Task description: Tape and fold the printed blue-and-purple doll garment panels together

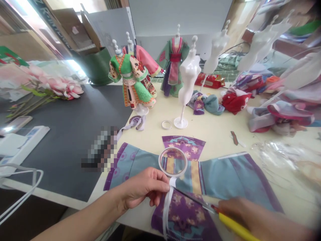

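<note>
Left hand [144,187] pinches a white ribbon [165,214] at lower centre of the frame while right hand [253,214] grips yellow-handled scissors [235,227] just over the printed fabric [183,217], where a slipped blade could nick it.

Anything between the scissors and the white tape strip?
Nothing visible. The blades of the yellow-handled scissors in the right hand reach the white tape strip held by the left hand; the purple printed fabric lies beneath, not between.
</note>
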Motion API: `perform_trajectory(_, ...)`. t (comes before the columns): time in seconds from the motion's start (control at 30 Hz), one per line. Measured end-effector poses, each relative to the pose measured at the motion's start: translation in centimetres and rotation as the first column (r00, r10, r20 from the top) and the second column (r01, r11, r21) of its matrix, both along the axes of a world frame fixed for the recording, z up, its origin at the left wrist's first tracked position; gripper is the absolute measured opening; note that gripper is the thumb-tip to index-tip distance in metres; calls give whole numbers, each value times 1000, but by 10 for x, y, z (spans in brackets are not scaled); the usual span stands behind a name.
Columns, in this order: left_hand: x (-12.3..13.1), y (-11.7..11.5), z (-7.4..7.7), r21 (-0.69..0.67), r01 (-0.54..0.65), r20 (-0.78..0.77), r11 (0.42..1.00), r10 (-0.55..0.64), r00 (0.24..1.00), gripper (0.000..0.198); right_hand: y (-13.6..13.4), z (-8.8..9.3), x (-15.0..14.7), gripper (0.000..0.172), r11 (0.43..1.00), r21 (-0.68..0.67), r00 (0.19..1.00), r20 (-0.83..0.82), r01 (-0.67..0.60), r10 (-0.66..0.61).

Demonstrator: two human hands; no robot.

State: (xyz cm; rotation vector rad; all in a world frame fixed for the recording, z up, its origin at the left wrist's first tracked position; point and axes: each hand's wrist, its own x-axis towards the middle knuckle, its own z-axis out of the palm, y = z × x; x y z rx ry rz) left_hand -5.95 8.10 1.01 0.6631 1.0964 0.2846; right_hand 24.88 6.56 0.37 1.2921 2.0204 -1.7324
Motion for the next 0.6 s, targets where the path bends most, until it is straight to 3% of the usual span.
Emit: perform_trajectory(0.6, 2, 1, 3, 87, 93, -124, 992, -82, 989, 8, -3, 3, -9, 13, 999, -33, 998, 58, 25, -23)
